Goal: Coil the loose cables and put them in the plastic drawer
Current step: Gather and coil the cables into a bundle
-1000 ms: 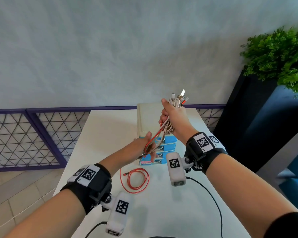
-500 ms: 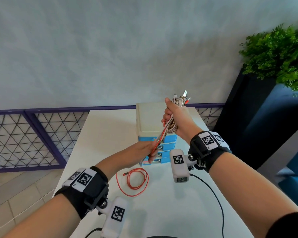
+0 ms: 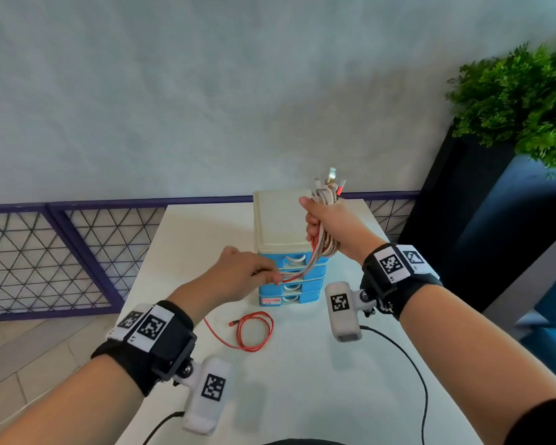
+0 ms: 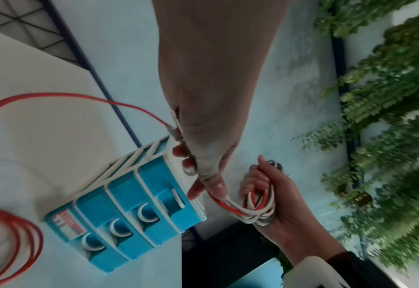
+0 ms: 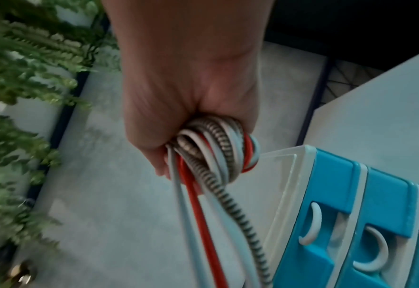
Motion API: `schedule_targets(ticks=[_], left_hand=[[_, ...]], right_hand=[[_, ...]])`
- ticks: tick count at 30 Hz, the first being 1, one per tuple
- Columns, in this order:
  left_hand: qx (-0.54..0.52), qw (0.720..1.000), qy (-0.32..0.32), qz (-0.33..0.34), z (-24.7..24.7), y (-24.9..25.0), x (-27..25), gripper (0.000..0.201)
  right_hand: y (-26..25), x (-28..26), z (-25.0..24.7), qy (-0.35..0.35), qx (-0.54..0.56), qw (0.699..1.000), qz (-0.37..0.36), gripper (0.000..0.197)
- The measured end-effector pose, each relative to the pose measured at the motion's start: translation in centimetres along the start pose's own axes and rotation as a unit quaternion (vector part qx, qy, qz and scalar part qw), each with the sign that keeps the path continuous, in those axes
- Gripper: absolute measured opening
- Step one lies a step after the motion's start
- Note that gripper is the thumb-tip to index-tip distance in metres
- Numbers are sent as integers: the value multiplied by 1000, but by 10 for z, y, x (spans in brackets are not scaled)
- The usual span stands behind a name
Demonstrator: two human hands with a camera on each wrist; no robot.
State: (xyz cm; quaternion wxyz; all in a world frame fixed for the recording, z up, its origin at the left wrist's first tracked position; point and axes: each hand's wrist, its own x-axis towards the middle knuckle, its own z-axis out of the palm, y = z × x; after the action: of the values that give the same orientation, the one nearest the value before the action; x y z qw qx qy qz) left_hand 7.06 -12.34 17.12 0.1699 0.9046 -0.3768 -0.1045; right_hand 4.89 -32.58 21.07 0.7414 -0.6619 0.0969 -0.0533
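My right hand (image 3: pixel 329 224) grips a bundle of cables (image 3: pixel 326 200), red, white and braided, held up above the blue plastic drawer unit (image 3: pixel 291 277); the plugs stick out above the fist. In the right wrist view the cable bundle (image 5: pixel 216 148) loops through the right hand (image 5: pixel 186 109). The strands run down and left to my left hand (image 3: pixel 251 276), which pinches them in front of the drawers. The left wrist view shows the left hand (image 4: pixel 206 175) pinching the cables (image 4: pixel 230 208) beside the drawer unit (image 4: pixel 129 212). A red cable (image 3: pixel 252 330) lies coiled on the white table (image 3: pixel 302 380).
The drawer unit has several shut blue drawers and a cream top (image 3: pixel 276 220). A black cord (image 3: pixel 411 364) trails over the table at the right. A dark planter with a green plant (image 3: pixel 520 101) stands to the right. A purple mesh railing (image 3: pixel 61 252) runs behind the table.
My left hand has slid down and left along the strands, pulling them out from the bundle. My right hand has stayed raised with the bundle.
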Motion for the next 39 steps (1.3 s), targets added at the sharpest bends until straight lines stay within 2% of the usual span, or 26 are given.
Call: schedule_targets(ticks=[3, 5, 9, 14, 17, 20, 23, 25, 27, 29, 30, 32, 34, 36, 38, 39], left_hand=[[103, 991, 74, 39, -12, 8, 4, 26], [99, 988, 105, 47, -17, 15, 5, 29], [25, 991, 129, 28, -21, 23, 7, 59], [9, 990, 136, 30, -23, 25, 7, 62], [30, 991, 125, 31, -22, 25, 8, 65], [85, 989, 118, 27, -22, 24, 10, 76], [103, 989, 103, 25, -23, 32, 10, 83], [62, 997, 43, -10, -30, 34, 12, 86], [-26, 997, -55, -40, -42, 29, 16, 89], [-108, 985, -128, -51, -57, 22, 20, 85], [-146, 978, -140, -60, -63, 19, 21, 80], [-250, 956, -115, -101, -72, 13, 22, 79], [-384, 907, -87, -150, -75, 4, 23, 86], [-486, 854, -76, -171, -71, -7, 22, 90], [-541, 819, -66, -179, -62, -15, 18, 81], [-554, 811, -60, -179, -57, -17, 15, 71]], right_hand=[[-1, -3, 5, -32, -161, 986, -8, 31], [-1, -5, 9, -58, -215, 975, -3, 30], [-1, -14, 16, -102, -238, 966, 19, 27], [5, -23, 17, -141, -239, 959, 53, 31], [10, -27, 24, -156, -245, 955, 59, 28], [11, -32, 29, -184, -209, 959, 62, 9], [14, -34, 27, -215, -195, 954, 74, 8], [16, -35, 27, -224, -203, 951, 70, 9], [20, -35, 25, -214, -225, 949, 55, 3], [22, -35, 21, -222, -206, 951, 59, 6], [23, -35, 18, -232, -182, 953, 71, 9], [24, -36, 14, -237, -129, 959, 92, 10], [24, -35, 10, -232, -101, 963, 93, 10], [26, -33, 8, -218, -82, 969, 80, 11], [27, -30, 4, -189, -51, 978, 73, 10], [28, -29, 3, -172, -33, 982, 70, 9]])
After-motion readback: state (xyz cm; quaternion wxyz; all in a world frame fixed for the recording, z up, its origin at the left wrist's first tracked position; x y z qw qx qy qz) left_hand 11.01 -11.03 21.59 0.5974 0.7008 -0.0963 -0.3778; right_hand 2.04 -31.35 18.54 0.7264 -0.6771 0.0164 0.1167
